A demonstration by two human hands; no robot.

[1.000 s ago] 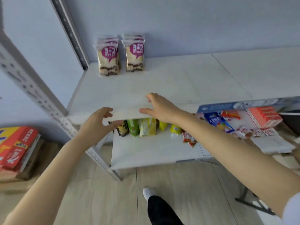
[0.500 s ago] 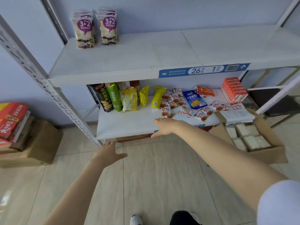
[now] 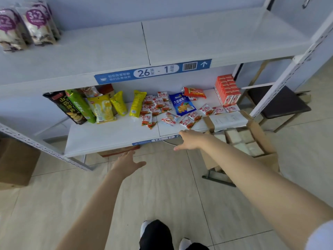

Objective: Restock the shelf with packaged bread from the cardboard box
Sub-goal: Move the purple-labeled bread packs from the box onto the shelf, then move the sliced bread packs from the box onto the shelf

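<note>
Packaged bread (image 3: 27,27) with purple "3+2" labels stands upright at the far left of the white upper shelf (image 3: 198,38). An open cardboard box (image 3: 259,139) sits on the floor at the right, below the lower shelf's edge, with several pale bread packs (image 3: 241,139) inside. My right hand (image 3: 191,139) is empty with fingers spread, just left of the box and in front of the lower shelf's front edge. My left hand (image 3: 126,162) hangs open and empty over the floor, lower and to the left.
The lower shelf (image 3: 111,136) holds chip bags, yellow packs, small red snack packets and red cartons (image 3: 228,89). A grey upright post (image 3: 292,69) rises at the right, a dark stool (image 3: 277,103) behind it. Another cardboard box (image 3: 16,163) sits at left.
Both hands have come down from the upper shelf's front edge and moved right toward the box. My view has swung down and right, bringing the cardboard box into sight.
</note>
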